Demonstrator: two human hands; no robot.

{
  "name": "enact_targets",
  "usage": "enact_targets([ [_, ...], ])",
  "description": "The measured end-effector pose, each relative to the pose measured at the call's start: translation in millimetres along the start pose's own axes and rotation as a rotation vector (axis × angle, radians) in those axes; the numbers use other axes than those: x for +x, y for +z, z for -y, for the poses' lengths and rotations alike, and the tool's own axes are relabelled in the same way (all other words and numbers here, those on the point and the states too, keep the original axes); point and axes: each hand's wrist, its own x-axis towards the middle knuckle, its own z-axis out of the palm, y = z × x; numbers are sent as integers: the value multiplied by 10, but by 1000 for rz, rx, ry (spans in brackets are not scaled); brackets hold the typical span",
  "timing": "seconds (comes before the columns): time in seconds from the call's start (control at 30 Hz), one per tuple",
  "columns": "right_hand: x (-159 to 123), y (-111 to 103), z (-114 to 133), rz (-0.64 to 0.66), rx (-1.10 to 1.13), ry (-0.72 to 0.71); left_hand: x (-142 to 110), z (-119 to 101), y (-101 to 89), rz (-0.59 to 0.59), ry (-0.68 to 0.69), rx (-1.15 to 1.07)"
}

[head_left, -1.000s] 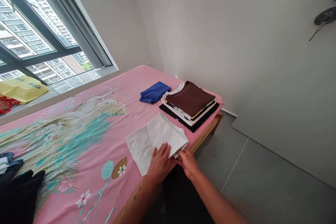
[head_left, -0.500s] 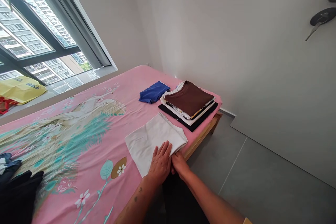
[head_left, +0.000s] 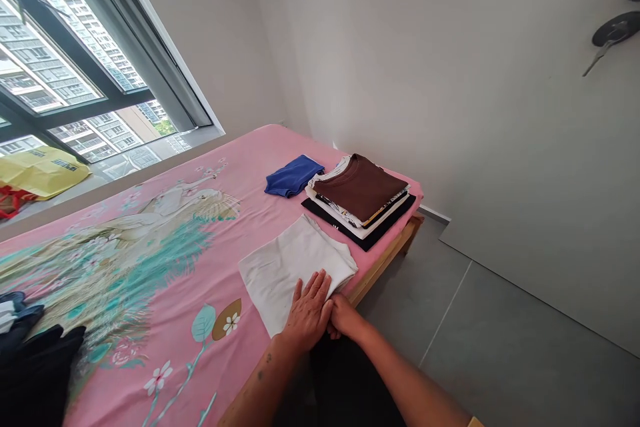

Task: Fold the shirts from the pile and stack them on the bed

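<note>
A folded white cloth [head_left: 285, 263] lies near the front edge of the bed with the pink printed sheet [head_left: 165, 247]. My left hand [head_left: 309, 310] rests flat on the cloth's near edge, fingers stretched out. My right hand [head_left: 341, 315] sits just right of it at the cloth's near corner; its fingers are tucked behind the left hand and under the cloth edge, so I cannot see whether they grip it.
A stack of folded clothes with a brown shirt on top [head_left: 361, 187] sits at the bed's far right corner, a blue folded garment [head_left: 293, 175] beside it. Dark unfolded clothes [head_left: 30, 367] lie at the left. A window [head_left: 65, 73] and grey floor [head_left: 475, 333] border the bed.
My right hand has slid left along the cloth's near edge until it tucks against the left hand. The left hand and the cloth have hardly moved.
</note>
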Motion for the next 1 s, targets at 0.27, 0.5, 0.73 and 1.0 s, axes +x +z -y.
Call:
enact_targets([
  [0.27, -311, -217, -151, 34, -194, 30, 18, -97, 120, -33, -10, 91],
  [0.5, -200, -491, -231, -694, 101, -141, 19, -146, 63, -45, -10, 95],
  [0.73, -81, -549, -61, -661, 223, -90, 191, -255, 170, -80, -50, 132],
  [1.0, 76, -623, 145, -650, 23, -204, 405, -430, 335, -300, -259, 95],
])
